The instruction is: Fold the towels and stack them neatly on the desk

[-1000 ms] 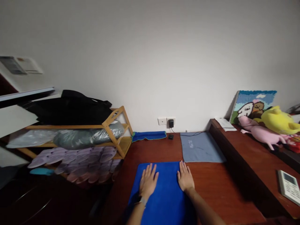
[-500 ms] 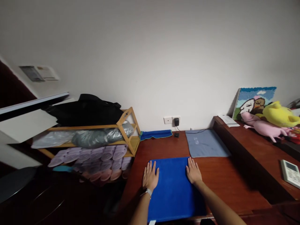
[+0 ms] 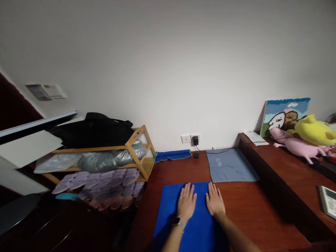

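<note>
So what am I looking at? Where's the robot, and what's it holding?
There's no robot here! These are a person's own bare hands, seen by a camera worn on their head, looking forward and down. The left hand and right hand lie flat and open on a blue cloth, not gripping anything. The cloth is on a brown table. Behind it lie a grey cloth and a narrow blue bundle with green edges.
</note>
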Action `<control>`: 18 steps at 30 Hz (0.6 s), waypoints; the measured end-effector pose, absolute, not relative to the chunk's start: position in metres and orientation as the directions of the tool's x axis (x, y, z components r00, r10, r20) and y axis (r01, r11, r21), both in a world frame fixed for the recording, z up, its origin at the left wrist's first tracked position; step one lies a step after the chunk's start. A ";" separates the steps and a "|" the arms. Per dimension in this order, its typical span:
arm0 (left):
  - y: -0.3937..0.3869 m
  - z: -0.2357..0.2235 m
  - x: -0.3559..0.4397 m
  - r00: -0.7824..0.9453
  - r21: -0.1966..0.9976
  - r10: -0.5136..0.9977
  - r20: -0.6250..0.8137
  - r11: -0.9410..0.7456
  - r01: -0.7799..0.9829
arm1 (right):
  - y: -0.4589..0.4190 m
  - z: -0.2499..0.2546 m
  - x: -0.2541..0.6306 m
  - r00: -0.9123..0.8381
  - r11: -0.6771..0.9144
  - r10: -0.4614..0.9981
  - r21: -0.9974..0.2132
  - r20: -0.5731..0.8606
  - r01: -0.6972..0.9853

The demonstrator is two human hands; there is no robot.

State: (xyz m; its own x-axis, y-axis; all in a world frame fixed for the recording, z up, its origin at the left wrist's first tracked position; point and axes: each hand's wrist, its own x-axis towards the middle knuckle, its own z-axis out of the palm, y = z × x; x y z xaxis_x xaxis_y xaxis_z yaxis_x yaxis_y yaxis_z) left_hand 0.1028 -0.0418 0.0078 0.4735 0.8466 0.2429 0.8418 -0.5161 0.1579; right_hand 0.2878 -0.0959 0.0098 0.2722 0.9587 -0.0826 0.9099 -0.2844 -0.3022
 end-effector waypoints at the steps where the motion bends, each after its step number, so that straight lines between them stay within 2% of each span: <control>1: -0.048 0.007 0.126 0.525 0.189 0.821 0.225 -0.566 0.803 | -0.096 0.010 0.288 0.266 -0.279 0.960 -0.302 -0.086 0.912; 5: -0.058 0.001 0.162 0.550 0.252 0.820 0.161 -0.573 0.780 | -0.096 0.010 0.289 0.250 -0.268 0.963 -0.294 -0.096 0.918; 8: -0.044 -0.002 0.113 0.468 0.208 0.874 0.132 -0.487 0.848 | -0.096 0.010 0.289 0.271 -0.287 0.958 -0.292 -0.095 0.912; 13: -0.021 -0.004 0.002 0.229 0.097 0.963 0.144 -0.244 0.965 | -0.096 0.009 0.288 0.276 -0.291 0.957 -0.273 -0.092 0.917; 18: -0.023 -0.001 -0.014 0.197 0.088 0.966 0.165 -0.213 0.973 | -0.098 0.008 0.288 0.287 -0.305 0.952 -0.233 -0.111 0.923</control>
